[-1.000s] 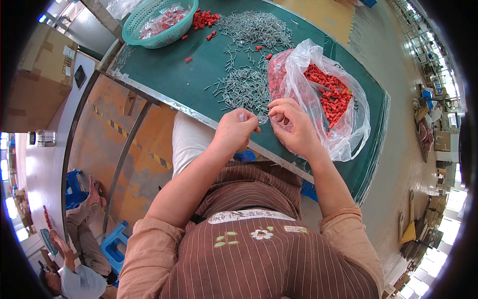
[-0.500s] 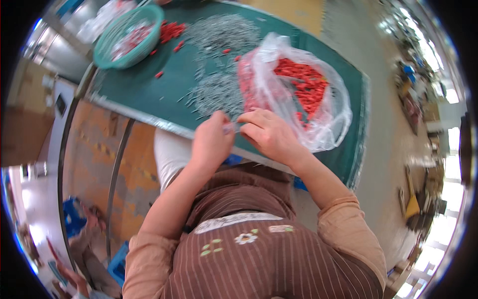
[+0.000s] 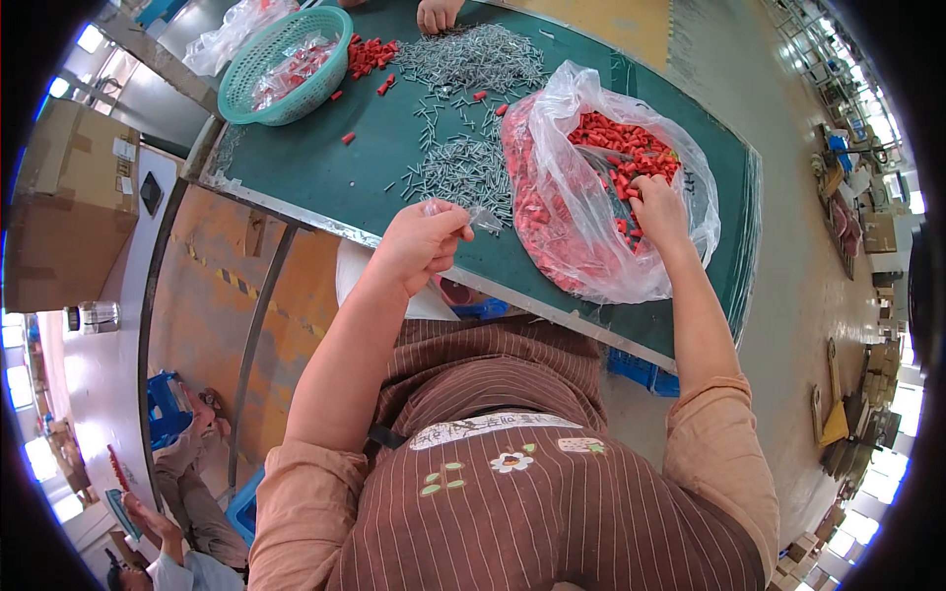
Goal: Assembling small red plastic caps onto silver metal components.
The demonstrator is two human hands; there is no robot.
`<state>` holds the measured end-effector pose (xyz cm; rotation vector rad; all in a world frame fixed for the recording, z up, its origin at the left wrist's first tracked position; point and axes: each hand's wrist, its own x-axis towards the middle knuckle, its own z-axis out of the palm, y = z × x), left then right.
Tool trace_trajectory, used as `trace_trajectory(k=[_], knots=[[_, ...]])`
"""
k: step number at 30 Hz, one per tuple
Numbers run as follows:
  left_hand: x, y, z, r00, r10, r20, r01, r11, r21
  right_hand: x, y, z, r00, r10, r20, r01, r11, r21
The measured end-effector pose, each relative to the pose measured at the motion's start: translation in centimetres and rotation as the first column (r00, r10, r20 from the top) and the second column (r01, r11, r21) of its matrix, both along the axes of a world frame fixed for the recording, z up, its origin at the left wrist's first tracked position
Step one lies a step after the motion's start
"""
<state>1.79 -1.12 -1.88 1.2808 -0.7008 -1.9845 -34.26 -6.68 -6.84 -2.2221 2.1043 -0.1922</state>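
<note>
A green worktop [image 3: 384, 212] with a pale, worn edge spreads beneath a big clear plastic bag [image 3: 552, 227], which stands toward its right side with its mouth open, full of red pieces [image 3: 636, 148]. Left of the bag, and just beside it, lies a near heap of grey metal pieces [image 3: 458, 175]; a far heap [image 3: 478, 57] lies beyond the bag, to its left. Farther left from the bag stands a mint-green basket [image 3: 296, 108] with red pieces in clear packets, and a few loose red ones lie between the two. Well to the right of the bag runs a grey floor [image 3: 783, 256]; well to its left are a brown cardboard box [image 3: 84, 187] and a seated person [image 3: 197, 571]. The left hand [image 3: 424, 241], left of the bag and apart from it, pinches a small clear plastic film [image 3: 485, 219]. The right hand [image 3: 657, 209] is in the bag's mouth, fingers bent down among the red pieces; its fingertips are partly covered, so I cannot tell whether it grips one. The film's outline is hard to make out. Beyond the bag, the upper edge cuts off another person's hand [image 3: 437, 14].
</note>
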Motion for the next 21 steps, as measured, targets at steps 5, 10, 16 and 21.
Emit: trace_trajectory(k=[5,10,16,21], knots=[[0.4,0.1,-0.1,0.998,0.028,-0.054,-0.025,0.999,0.042,-0.7,-0.5,-1.0,0.999,0.047,-0.011,-0.047,0.999,0.002],[0.0,0.4,-0.4,0.998,0.060,-0.030,-0.059,0.998,0.032,-0.9,-0.1,-0.3,0.996,0.087,0.024,-0.087,0.996,-0.005],[-2.8,2.5,-0.5,0.853,0.174,0.493,0.021,0.931,-0.364,5.9,4.7,7.3,0.577,0.019,0.817,-0.009,1.000,-0.017],[-4.7,3.6,0.3,0.838,0.114,0.534,0.132,0.907,-0.400,13.9,8.6,7.8,0.427,0.367,0.826,-0.266,0.925,-0.273]])
